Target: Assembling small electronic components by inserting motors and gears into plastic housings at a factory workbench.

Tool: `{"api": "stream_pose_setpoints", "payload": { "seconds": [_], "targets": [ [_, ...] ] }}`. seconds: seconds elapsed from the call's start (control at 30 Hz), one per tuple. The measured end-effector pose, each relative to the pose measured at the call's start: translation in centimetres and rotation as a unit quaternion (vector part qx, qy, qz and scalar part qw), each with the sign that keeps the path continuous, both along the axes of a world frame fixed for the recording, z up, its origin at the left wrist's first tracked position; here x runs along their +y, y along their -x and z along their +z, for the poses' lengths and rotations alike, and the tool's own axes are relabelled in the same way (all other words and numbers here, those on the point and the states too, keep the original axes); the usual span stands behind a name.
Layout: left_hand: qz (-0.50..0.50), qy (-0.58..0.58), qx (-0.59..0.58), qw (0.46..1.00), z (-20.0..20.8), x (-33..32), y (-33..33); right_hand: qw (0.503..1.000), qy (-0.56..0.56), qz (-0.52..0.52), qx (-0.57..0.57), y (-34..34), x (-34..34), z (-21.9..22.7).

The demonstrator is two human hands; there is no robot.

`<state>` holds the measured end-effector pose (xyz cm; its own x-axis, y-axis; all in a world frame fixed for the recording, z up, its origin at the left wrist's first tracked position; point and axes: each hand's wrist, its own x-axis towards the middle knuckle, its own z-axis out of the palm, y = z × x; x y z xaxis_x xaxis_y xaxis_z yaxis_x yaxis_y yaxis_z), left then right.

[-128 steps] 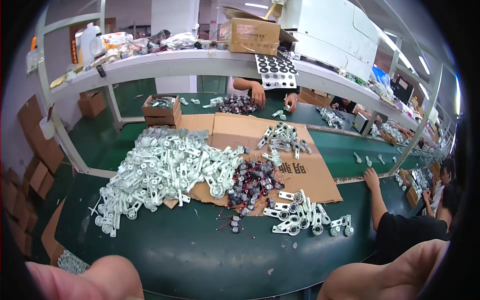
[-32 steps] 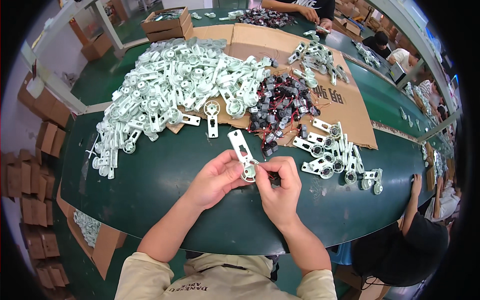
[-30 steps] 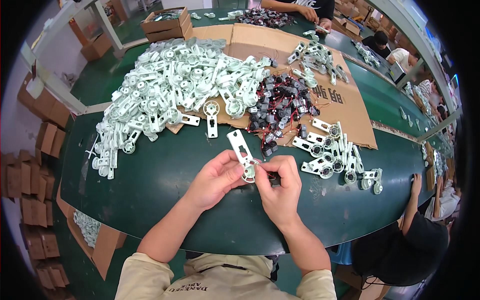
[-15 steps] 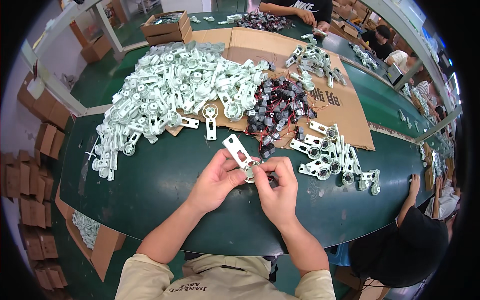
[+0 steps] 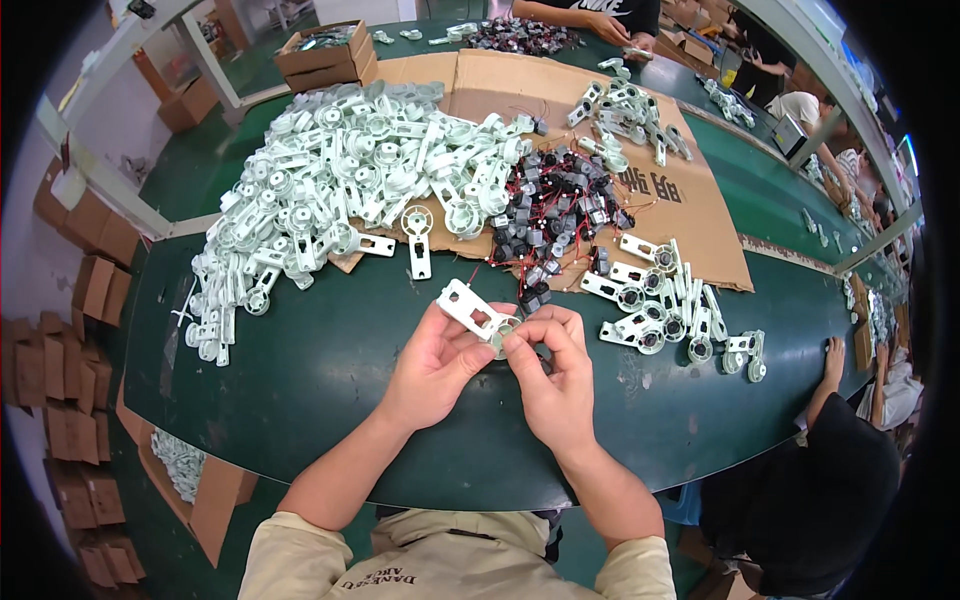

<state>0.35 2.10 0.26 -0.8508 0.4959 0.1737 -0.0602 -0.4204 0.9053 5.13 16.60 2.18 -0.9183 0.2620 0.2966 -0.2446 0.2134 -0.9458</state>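
Note:
My left hand is closed on a pale white plastic housing, which has a flat slotted arm and a round ring at one end. The arm points up and to the left, tilted above the green table. My right hand pinches the ring end between thumb and fingers. A small dark part shows under the right fingers, mostly hidden, and I cannot make out its kind. Just beyond my hands lies a heap of small grey and black motors with red wires. Left of it spreads a large pile of similar housings.
Housings with dark round centres lie to the right. More parts sit on the flattened cardboard. A cardboard box stands at the far left. Another person's hands work across the table; a person in black sits at the right.
The housing has tilted further left, its arm end now lower. Both hands keep hold of it. The view has shifted slightly.

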Motion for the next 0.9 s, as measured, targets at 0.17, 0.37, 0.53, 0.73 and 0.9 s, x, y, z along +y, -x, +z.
{"api": "stream_pose_setpoints", "payload": {
  "seconds": [0.17,0.37,0.53,0.73,0.9],
  "targets": [
    [-0.002,-0.008,0.006,1.0,-0.37,0.09,-0.01,1.0,0.014,0.022,-0.013,0.04,0.2,-0.04],
    [-0.014,-0.05,0.018,0.999,-0.52,0.16,-0.02,1.0,0.015,0.022,0.002,0.02,0.05,-0.12],
    [-0.009,-0.028,0.025,0.999,-0.65,0.13,-0.25,1.0,-0.002,-0.01,0.004,-0.02,0.06,0.1],
    [-0.016,-0.004,0.016,1.0,-0.58,-0.07,-0.03,0.999,0.033,0.017,-0.001,0.21,0.35,0.26],
    [-0.014,0.01,0.023,1.0,-0.63,-0.04,-0.13,1.0,-0.006,0.011,0.009,0.26,0.45,0.19]
  ]
}}
